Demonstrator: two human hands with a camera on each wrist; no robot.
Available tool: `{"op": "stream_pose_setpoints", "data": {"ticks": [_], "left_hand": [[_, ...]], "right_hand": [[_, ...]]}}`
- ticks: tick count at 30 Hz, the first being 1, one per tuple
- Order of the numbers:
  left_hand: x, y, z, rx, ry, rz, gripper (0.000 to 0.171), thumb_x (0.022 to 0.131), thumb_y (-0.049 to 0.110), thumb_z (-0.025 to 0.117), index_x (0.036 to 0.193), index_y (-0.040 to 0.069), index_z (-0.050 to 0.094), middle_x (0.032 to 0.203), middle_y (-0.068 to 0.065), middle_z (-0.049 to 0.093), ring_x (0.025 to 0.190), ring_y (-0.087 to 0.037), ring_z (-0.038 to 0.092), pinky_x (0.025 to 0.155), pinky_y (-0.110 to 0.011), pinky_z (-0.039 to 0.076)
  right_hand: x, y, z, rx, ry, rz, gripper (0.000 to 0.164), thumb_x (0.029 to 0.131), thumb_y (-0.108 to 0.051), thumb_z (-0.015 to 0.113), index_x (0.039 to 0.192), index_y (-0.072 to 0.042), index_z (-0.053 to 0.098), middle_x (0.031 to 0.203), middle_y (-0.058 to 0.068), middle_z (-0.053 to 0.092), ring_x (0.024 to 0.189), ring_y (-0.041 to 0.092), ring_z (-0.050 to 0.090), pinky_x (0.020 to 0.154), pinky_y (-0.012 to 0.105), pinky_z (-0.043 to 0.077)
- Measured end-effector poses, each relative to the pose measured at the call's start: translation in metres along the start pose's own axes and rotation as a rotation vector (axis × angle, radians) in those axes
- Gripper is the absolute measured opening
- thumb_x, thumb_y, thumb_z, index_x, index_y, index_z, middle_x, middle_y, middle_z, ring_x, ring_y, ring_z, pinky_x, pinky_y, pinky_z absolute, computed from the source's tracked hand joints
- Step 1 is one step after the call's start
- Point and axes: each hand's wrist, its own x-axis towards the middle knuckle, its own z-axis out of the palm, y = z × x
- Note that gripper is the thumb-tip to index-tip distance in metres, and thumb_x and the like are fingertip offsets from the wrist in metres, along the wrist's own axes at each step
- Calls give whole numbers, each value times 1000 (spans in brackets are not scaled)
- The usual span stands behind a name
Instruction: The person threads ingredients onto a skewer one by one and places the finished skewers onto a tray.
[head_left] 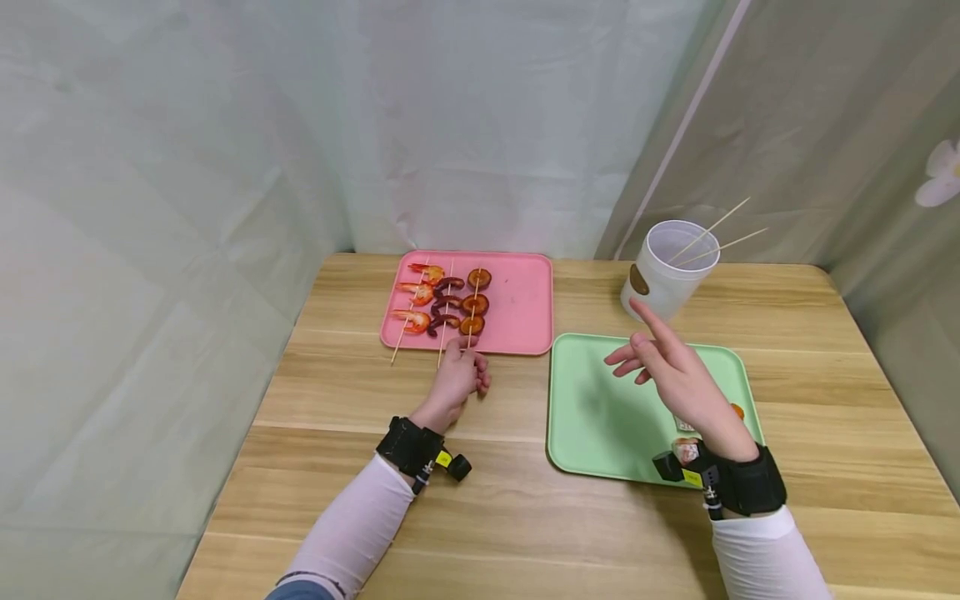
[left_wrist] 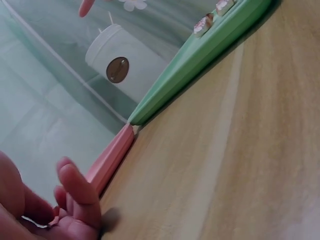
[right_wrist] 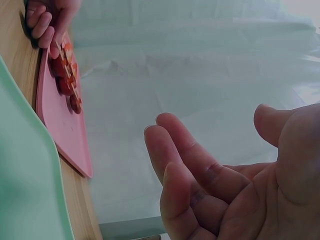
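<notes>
My left hand [head_left: 456, 377] is at the front edge of the pink tray [head_left: 521, 312], its fingertips pinching the lower end of a mushroom skewer [head_left: 474, 304]. That skewer lies on the tray with brown mushroom slices on it. To its left are a skewer of dark curled tentacle-like pieces [head_left: 447, 304] and a shrimp skewer [head_left: 416, 296]. My right hand [head_left: 678, 371] hovers above the green tray [head_left: 592, 450], holding nothing, index finger extended and the others loosely bent. In the right wrist view, its fingers and thumb [right_wrist: 272, 125] stand apart.
A white cup [head_left: 663, 283] with a brown label and two bare sticks [head_left: 712, 229] stands behind the green tray. Small food pieces [head_left: 686, 450] lie at that tray's right side, partly hidden by my right wrist. Curtains rise behind the wooden table [head_left: 510, 533].
</notes>
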Motion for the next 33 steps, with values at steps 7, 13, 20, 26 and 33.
{"op": "stream_pose_setpoints", "data": {"ticks": [7, 13, 20, 26, 33], "left_hand": [[-1, 10, -10, 15, -71, -75, 38, 117, 21, 44, 148, 6, 28, 86, -10, 54, 60, -20, 63, 54, -31, 56], [-6, 20, -22, 130, -170, -83, 44, 116, 25, 47, 149, 6, 26, 85, -18, 61, 58, -28, 70, 56, -39, 62], [-12, 29, -28, 288, -204, -54, 42, 117, 30, 46, 149, 9, 31, 89, -27, 69, 54, -28, 69, 54, -41, 61], [-17, 33, -34, 477, -191, -23, 34, 115, 34, 49, 136, 8, 40, 79, -23, 70, 49, -27, 67, 50, -43, 60], [-28, 51, -40, 598, -126, 61, 31, 115, 33, 49, 123, 4, 51, 70, -20, 68, 45, -27, 64, 49, -48, 59]], "right_hand": [[-1, 0, -2, -6, -5, 8, 56, 119, -30, 40, 172, -27, 22, 111, 15, 78, 96, 23, 76, 78, 29, 58], [-4, 0, -5, -19, -6, 7, 57, 118, -30, 40, 172, -26, 21, 111, 15, 78, 95, 23, 76, 79, 30, 57], [-6, -2, -10, -35, -15, 8, 58, 118, -29, 42, 172, -26, 21, 112, 17, 78, 96, 23, 76, 79, 30, 58], [-9, 0, -14, -50, -32, 16, 60, 118, -27, 45, 172, -24, 19, 113, 18, 77, 97, 25, 76, 80, 30, 58], [-15, 1, -25, -138, -66, 23, 63, 117, -26, 49, 172, -20, 20, 114, 13, 77, 96, 25, 75, 80, 31, 58]]}}
